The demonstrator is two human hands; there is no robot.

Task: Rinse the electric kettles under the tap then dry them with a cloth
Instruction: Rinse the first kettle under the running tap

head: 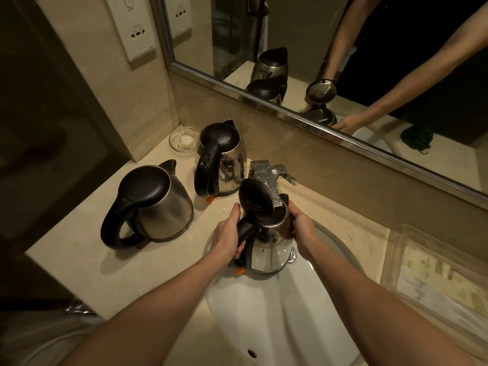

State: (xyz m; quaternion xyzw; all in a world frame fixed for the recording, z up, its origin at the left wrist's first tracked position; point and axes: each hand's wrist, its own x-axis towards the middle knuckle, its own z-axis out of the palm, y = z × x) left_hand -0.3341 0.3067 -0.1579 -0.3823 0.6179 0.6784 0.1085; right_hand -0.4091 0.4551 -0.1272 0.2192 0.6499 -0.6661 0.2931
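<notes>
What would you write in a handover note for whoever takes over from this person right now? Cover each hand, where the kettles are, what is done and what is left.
Left hand grips the open kettle by its black handle; right hand holds its steel body near the rim.
It is upright over the sink, lid up, mouth under the tap; running water cannot be made out.
Wide kettle and tall kettle stand on the counter, lids shut, beaded with drops: apparently rinsed, not dried.
Left: finish this rinse, dry all three. A green cloth shows only in the mirror.
</notes>
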